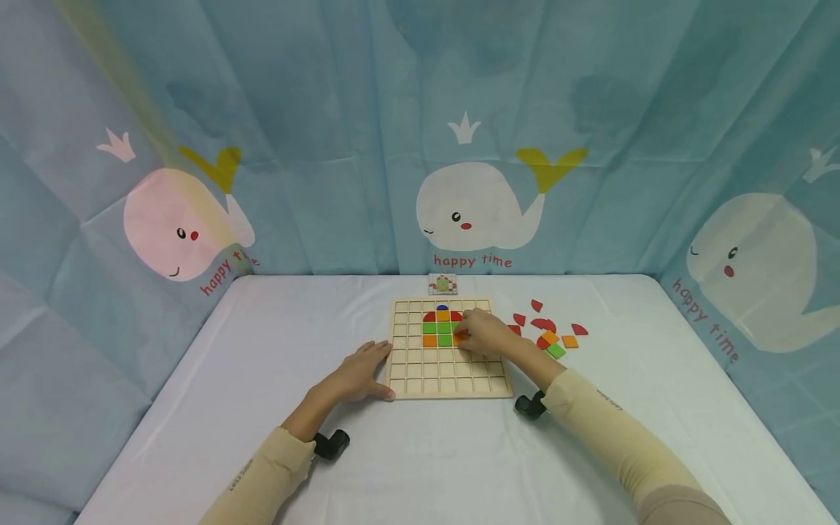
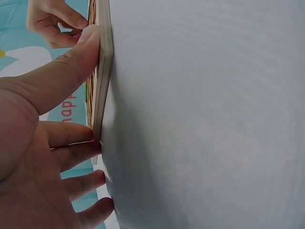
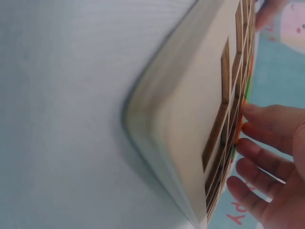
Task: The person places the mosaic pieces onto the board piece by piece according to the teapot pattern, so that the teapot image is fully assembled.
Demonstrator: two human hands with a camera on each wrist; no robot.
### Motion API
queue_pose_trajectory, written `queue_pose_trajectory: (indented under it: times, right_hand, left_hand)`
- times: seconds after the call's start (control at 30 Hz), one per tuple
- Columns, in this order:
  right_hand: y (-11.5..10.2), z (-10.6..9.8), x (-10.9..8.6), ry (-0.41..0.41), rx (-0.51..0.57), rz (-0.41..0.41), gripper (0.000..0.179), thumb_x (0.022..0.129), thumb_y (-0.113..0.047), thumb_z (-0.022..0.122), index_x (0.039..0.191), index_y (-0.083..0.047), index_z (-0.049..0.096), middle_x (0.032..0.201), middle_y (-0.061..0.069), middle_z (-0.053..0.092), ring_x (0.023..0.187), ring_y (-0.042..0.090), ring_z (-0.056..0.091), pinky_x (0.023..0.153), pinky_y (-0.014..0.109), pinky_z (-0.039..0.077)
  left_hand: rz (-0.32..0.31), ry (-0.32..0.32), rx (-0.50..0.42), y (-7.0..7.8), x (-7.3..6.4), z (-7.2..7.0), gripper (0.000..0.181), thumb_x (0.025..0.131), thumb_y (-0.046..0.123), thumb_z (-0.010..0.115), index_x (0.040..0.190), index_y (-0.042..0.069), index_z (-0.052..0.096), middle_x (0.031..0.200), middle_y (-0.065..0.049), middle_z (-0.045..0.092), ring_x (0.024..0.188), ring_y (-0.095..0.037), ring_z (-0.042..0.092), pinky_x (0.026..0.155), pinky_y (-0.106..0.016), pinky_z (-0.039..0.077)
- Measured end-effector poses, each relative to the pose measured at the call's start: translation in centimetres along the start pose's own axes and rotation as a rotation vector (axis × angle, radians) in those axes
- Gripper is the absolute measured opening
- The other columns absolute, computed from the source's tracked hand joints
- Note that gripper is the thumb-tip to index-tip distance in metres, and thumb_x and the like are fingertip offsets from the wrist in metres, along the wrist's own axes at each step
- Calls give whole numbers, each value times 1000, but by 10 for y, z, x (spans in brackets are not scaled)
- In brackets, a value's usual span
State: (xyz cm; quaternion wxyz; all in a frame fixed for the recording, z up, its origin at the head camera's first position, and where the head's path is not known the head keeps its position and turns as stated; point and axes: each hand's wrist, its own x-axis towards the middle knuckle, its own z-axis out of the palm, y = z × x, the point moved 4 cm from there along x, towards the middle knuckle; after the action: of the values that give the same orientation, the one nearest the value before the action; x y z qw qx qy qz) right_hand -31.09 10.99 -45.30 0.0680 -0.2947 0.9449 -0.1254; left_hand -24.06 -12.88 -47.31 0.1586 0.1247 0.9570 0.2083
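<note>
A wooden grid board (image 1: pixel 429 372) lies on the table. Green, orange, red and blue tiles fill several of its upper cells, including a green square (image 1: pixel 445 340) and a blue half-round (image 1: pixel 442 308). My left hand (image 1: pixel 357 373) is spread along the board's left side, its thumb at the near corner and fingertips touching the edge. In the left wrist view the thumb (image 2: pixel 71 64) lies against the rim. Over the right part of the pattern, my right hand (image 1: pixel 485 334) pinches an orange square tile (image 1: pixel 462 338) at its cell. The fingers partly hide that tile and its neighbours.
Loose tiles lie right of the board: red quarter-rounds (image 1: pixel 579 329), orange squares (image 1: pixel 569 341) and a green square (image 1: pixel 555 351). A small pattern card (image 1: pixel 442 284) lies behind the board. A whale-print curtain (image 1: pixel 367 182) stands around the white table (image 1: pixel 295 313).
</note>
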Motion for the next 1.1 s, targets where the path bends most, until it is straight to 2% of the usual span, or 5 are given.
queue_pose_trajectory:
  times: [0.23, 0.53, 0.83, 1.1]
  right_hand:
    - [-1, 0, -2, 24, 2, -12, 20, 88, -22, 72, 102, -9, 77, 95, 3, 66, 86, 15, 53, 80, 31, 50]
    - [1, -6, -10, 40, 37, -21, 16, 89, -20, 70, 98, -8, 78, 94, 3, 69, 91, 18, 58, 84, 35, 53]
    - [24, -18, -36, 69, 161, 80, 18, 90, -17, 66, 100, -7, 77, 101, 5, 68, 101, 24, 58, 88, 41, 53]
    - [48, -29, -62, 95, 148, 119, 22, 90, -18, 67, 106, -5, 75, 102, 7, 68, 100, 25, 59, 86, 42, 53]
  left_hand:
    - [-8, 4, -11, 0, -2, -1, 99, 71, 34, 85, 151, 6, 34, 159, -12, 32, 149, -37, 20, 117, -60, 23]
    - [7, 6, -8, 1, -3, -1, 99, 72, 34, 84, 151, 5, 34, 159, -13, 32, 149, -38, 21, 118, -60, 23]
    - [15, 2, 1, 0, -3, -2, 99, 72, 34, 84, 151, 5, 32, 159, -13, 31, 149, -38, 20, 118, -60, 23]
    - [34, -6, -2, 0, -4, -3, 97, 74, 34, 83, 151, 3, 33, 159, -13, 32, 149, -39, 20, 118, -59, 23]
